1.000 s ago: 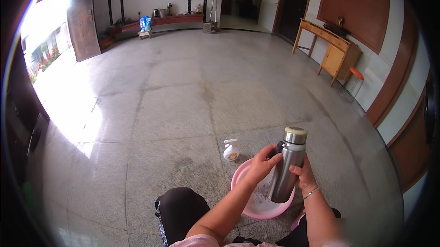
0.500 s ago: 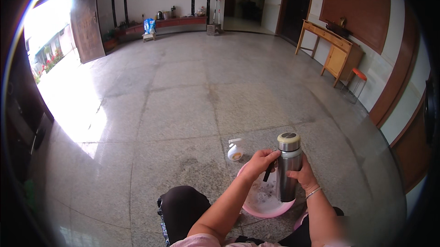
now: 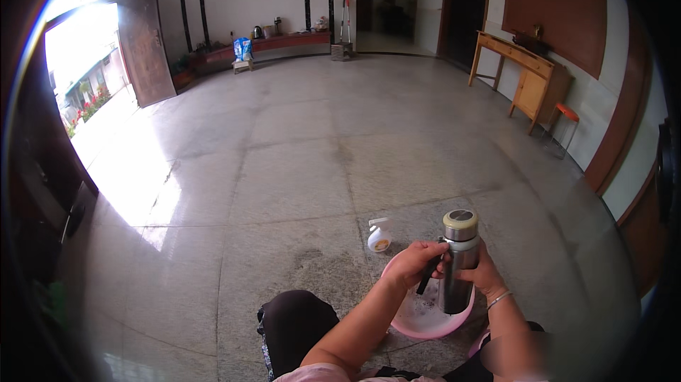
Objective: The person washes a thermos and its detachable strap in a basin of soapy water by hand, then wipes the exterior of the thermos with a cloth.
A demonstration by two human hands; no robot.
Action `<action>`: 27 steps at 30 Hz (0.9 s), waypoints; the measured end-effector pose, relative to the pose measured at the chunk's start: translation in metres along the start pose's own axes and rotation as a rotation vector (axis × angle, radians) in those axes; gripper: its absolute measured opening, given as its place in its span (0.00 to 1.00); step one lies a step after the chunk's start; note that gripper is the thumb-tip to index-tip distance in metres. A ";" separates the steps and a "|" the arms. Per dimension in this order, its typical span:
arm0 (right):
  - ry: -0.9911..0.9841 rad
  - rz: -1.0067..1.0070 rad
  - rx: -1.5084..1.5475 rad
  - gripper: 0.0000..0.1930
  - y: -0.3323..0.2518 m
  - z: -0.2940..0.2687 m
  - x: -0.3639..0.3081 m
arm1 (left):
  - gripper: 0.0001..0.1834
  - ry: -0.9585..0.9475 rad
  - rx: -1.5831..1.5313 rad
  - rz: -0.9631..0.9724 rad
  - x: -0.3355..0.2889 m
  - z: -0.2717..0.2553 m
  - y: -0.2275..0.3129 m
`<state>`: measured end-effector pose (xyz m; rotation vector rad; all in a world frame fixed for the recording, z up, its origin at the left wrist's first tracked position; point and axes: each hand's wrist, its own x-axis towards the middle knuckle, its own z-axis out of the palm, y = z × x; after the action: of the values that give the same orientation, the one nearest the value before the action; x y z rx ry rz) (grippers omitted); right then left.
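A steel thermos flask with a cream-rimmed lid is held upright over a pink basin. My right hand wraps around the far right side of its body; some of those fingers are hidden behind it. At the flask's left side, just below the lid, the fingers of my left hand are closed on a black strap that hangs from the neck. Sudsy water lies in the basin, below the flask. Just beyond the basin, a white spray bottle stands on the floor.
My bent knee is left of the basin. Farther off, a wooden desk and an orange-topped stool stand along the right wall. A low red bench runs along the back wall, and a door stands open at left.
The whole view has shifted, so the room and basin appear farther right. My left hand sits slightly lower beside the flask's neck. Both hands keep their hold.
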<state>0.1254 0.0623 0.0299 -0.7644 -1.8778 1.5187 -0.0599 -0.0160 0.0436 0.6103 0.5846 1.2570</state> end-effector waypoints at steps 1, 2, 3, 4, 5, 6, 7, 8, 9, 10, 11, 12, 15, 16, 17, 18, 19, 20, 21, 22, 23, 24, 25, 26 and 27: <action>-0.016 0.027 0.018 0.47 0.009 -0.006 0.003 | 0.13 -0.015 -0.043 0.026 0.002 0.003 -0.002; -0.060 0.035 0.085 0.44 0.016 -0.010 0.005 | 0.13 0.014 -0.046 0.025 0.005 0.005 -0.004; -0.109 0.047 0.155 0.42 0.017 -0.009 0.008 | 0.13 0.025 -0.059 0.042 0.006 0.007 -0.006; -0.129 0.069 0.195 0.41 0.016 -0.009 0.008 | 0.12 0.040 -0.065 0.043 0.008 0.009 -0.008; -0.149 0.090 0.235 0.39 0.014 -0.009 0.008 | 0.12 0.055 -0.071 0.043 0.009 0.010 -0.009; -0.162 0.052 0.280 0.33 0.003 -0.001 0.008 | 0.12 0.072 -0.062 0.048 0.006 0.011 -0.007; -0.172 0.072 0.305 0.31 -0.004 0.002 0.006 | 0.12 0.079 -0.055 0.050 0.005 0.014 -0.007; -0.181 0.092 0.330 0.29 -0.009 0.003 0.005 | 0.12 0.085 -0.048 0.054 0.004 0.016 -0.007; -0.191 0.109 0.358 0.27 -0.012 0.005 0.006 | 0.12 0.077 -0.051 0.061 0.004 0.019 -0.006; -0.150 0.119 0.361 0.22 -0.008 0.007 0.006 | 0.12 0.069 -0.055 0.069 0.005 0.022 -0.006; -0.128 0.120 0.360 0.22 -0.007 0.006 0.006 | 0.12 0.061 -0.059 0.078 0.006 0.026 -0.007; -0.114 0.122 0.369 0.22 -0.003 0.006 0.006 | 0.12 0.036 -0.040 0.110 0.005 0.028 -0.007; -0.073 0.113 0.360 0.21 0.012 0.007 0.010 | 0.12 0.209 0.013 0.040 0.006 0.040 -0.002; -0.066 0.137 0.379 0.21 0.004 0.013 0.010 | 0.12 0.216 0.080 0.044 0.006 0.037 0.000; -0.060 0.163 0.397 0.20 -0.002 0.019 0.009 | 0.12 0.291 0.066 0.069 0.007 0.040 0.000; -0.039 0.214 0.325 0.18 -0.003 0.028 0.009 | 0.12 0.334 0.023 0.093 0.013 0.031 -0.008; -0.035 0.294 0.224 0.20 -0.006 0.031 0.011 | 0.13 0.364 -0.019 0.115 0.019 0.027 -0.012; -0.033 0.373 0.121 0.22 -0.009 0.034 0.014 | 0.13 0.400 0.044 0.104 0.023 0.020 -0.014; -0.012 0.445 0.009 0.24 -0.010 0.030 0.016 | 0.13 0.413 0.107 0.087 0.028 0.022 -0.013; -0.018 0.307 -0.221 0.13 0.001 0.024 0.015 | 0.13 0.400 0.098 0.089 0.030 0.025 -0.012; -0.085 0.204 -0.417 0.10 0.020 0.011 0.018 | 0.12 0.409 0.090 0.116 0.032 0.026 -0.009; -0.160 0.101 -0.609 0.09 0.024 0.005 0.022 | 0.12 0.426 0.078 0.141 0.032 0.028 -0.005; -0.153 0.097 -0.527 0.09 0.028 0.001 0.022 | 0.12 0.441 0.067 0.165 0.033 0.030 0.000; -0.145 0.093 -0.444 0.11 0.031 -0.003 0.021 | 0.12 0.498 0.076 0.180 0.033 0.033 0.003; -0.144 0.087 -0.354 0.13 0.025 -0.001 0.020 | 0.13 0.492 0.090 0.194 0.032 0.027 0.003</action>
<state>0.1144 0.0828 0.0075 -0.9238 -2.2855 1.3374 -0.0365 0.0135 0.0623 0.4370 1.0128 1.5842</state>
